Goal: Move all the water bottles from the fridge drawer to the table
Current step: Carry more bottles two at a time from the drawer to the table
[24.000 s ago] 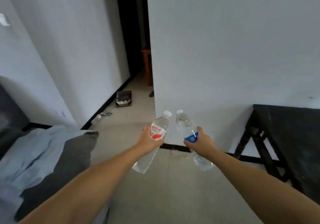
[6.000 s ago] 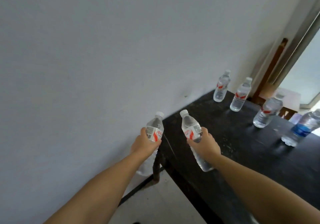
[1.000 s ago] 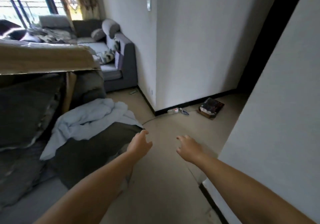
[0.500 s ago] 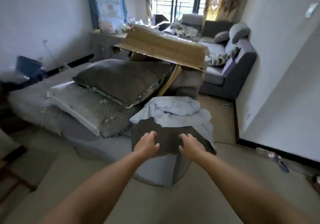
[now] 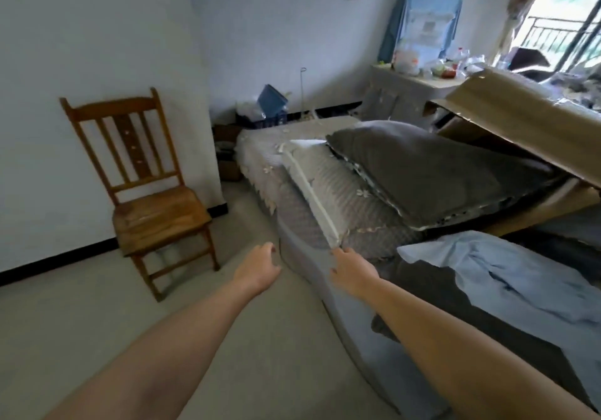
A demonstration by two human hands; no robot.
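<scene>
Both my hands are stretched out in front of me and hold nothing. My left hand (image 5: 258,268) hangs over the pale floor with its fingers loosely curled. My right hand (image 5: 351,268) is beside it, in front of the grey mattress (image 5: 302,250), fingers relaxed. No water bottle of the task, no fridge drawer and no table shows in this view.
A wooden chair (image 5: 146,191) stands against the white wall at left. The mattress with grey pillows (image 5: 422,172), a blue cloth (image 5: 507,273) and a cardboard sheet (image 5: 527,126) fills the right. A cluttered cabinet (image 5: 419,91) stands at the back. Floor runs between chair and mattress.
The view has swung left across the room: the sofa and wall corner are gone and the chair has come in. Both hands stay empty and outstretched.
</scene>
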